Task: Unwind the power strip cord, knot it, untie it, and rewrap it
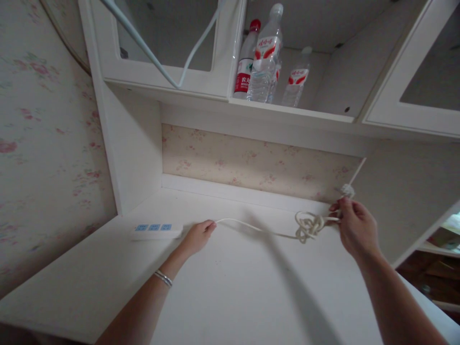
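Observation:
A thin off-white cord (251, 227) runs across the white desktop between my two hands. My left hand (197, 236) pinches one end of it, near the power strip. At the right, my right hand (355, 227) is closed on the cord beside a loose, tangled knot (309, 227) of loops. Just above my right fingers sits a small, tight white bundle (347, 190), with a straight length of cord rising from it. Whether that bundle is fixed to anything is hidden.
A white power strip (156, 232) lies on the desktop (230, 297) at the left. Several plastic bottles (266, 57) stand on the open shelf above. A pale blue bent tube (154, 60) crosses the upper left. Cabinet walls bound both sides.

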The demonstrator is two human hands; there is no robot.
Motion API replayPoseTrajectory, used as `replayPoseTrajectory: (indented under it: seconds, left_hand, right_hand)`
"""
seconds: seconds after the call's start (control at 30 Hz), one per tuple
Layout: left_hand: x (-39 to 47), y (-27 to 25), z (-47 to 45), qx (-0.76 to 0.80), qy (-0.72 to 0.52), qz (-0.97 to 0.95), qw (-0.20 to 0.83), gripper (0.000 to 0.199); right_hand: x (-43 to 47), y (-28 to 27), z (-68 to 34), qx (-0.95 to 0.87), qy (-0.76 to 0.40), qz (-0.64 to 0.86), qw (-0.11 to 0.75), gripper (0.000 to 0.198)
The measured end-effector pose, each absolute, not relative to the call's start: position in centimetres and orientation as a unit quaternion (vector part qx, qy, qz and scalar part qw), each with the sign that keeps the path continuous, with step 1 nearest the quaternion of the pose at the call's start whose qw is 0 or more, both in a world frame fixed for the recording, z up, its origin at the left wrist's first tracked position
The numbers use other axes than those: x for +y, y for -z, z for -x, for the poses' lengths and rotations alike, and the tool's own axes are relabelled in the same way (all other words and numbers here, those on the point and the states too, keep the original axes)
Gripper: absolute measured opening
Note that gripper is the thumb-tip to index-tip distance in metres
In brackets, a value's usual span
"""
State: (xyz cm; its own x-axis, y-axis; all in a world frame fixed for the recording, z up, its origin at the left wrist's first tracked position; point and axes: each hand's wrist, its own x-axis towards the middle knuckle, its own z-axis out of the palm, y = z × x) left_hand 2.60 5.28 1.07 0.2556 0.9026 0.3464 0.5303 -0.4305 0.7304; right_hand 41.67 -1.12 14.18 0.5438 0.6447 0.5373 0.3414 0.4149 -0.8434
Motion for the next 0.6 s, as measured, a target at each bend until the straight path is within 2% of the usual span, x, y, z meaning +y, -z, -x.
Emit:
replayPoseTrajectory:
  seconds: [0.13,0.27,0.4,0.5,0.6]
  left_hand:
    - [6.0,-1.6,-3.5,0.498,-0.455,-0.674,0.302,0.038]
    - [4.9,-3.1,-4.2,0.424,-0.509,-0.576,0.479,0.044]
    - [2.2,-5.5,-4.4,0.322,-0.475,-0.575,0.582,0.041]
    - [0.7,-6.3,-4.6,0.244,-0.405,-0.635,0.611,0.042]
    - [0.4,-5.7,-4.7,0.243,-0.391,-0.658,0.596,0.038]
  right_hand:
    - [-2.1,-12.0,-35.8,-0.604,-0.275,0.527,0.531,0.036]
    - [-2.3,-11.1,-28.3,-0.677,-0.328,0.509,0.418,0.037]
    - [-1.3,-10.9,-22.4,-0.686,-0.363,0.482,0.406,0.031]
    - [-0.1,-10.9,-19.4,-0.68,-0.375,0.462,0.428,0.03]
    - [1.1,-11.2,-17.7,-0.658,-0.381,0.454,0.465,0.031]
